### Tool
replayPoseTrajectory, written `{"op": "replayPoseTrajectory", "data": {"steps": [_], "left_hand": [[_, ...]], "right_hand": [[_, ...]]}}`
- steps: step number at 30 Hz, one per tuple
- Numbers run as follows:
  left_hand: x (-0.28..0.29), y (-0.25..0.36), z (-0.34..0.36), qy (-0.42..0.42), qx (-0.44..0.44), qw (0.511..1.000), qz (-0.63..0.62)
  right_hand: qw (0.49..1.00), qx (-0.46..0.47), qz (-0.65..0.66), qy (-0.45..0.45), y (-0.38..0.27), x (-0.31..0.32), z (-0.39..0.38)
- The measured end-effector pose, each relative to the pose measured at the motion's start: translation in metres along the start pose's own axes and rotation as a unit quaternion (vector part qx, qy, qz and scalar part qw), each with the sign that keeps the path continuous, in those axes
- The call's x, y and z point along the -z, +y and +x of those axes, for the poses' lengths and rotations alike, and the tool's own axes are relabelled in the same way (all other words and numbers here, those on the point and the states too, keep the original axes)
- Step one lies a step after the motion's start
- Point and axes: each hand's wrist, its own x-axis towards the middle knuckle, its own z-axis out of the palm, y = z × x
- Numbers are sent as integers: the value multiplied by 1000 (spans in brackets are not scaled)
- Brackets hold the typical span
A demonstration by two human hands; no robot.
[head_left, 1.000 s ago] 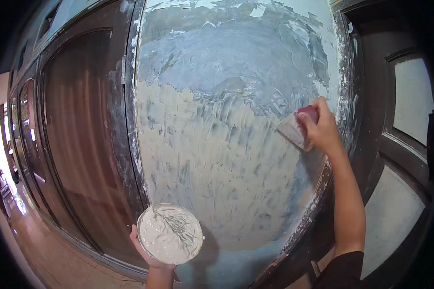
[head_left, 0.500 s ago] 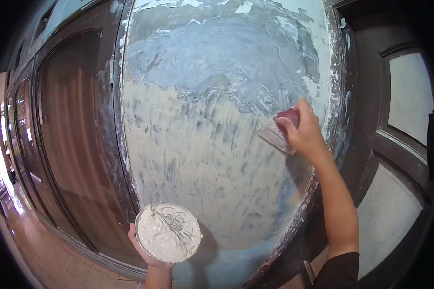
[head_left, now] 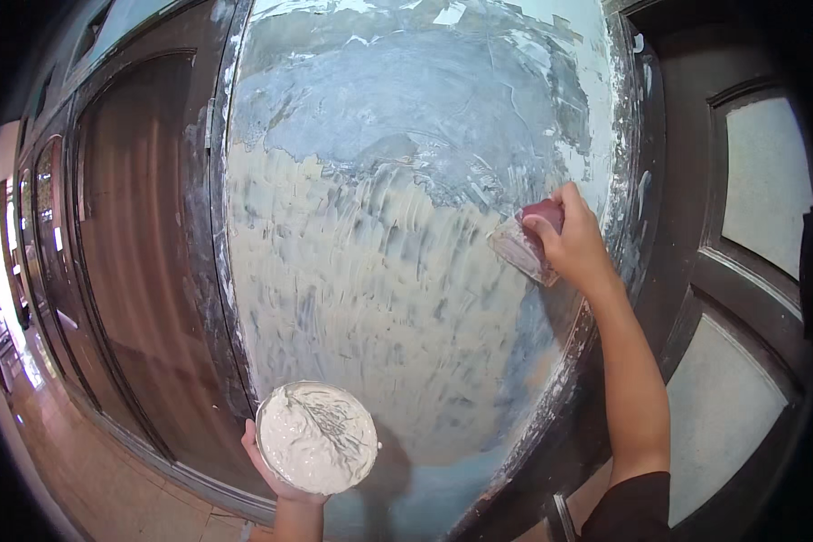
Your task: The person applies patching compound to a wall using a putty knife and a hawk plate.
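Observation:
My right hand grips the dark red handle of a putty knife, whose wide pale blade is smeared with putty. The blade lies against or just off the wall's right part; which one I cannot tell. Low at the left, my left hand is wrapped round the side and underside of a round tub of putty. Whitish, creamy putty fills it, with ridges on its surface. Across the wall panel, a cream putty layer with streaky strokes covers the middle and lower part, below bare blue-grey plaster.
A dark wooden door with a brown curtained pane stands left of the wall. To the right is a dark door frame with pale panels. Tiled floor shows at the lower left. Flaking paint runs along the wall's right edge.
The putty knife and my right hand have shifted very slightly to the right, and the blade shows more of its face. The tub stays nearly where it was. The view has turned a little.

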Motion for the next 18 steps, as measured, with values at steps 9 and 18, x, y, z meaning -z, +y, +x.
{"op": "replayPoseTrajectory", "data": {"steps": [9,18], "left_hand": [[1,-4,-9,17,-35,999,14],[-1,-2,-16,25,-27,999,16]], "right_hand": [[997,-45,43,47,3,4,3],[989,-81,67,107,9,20,21]]}}
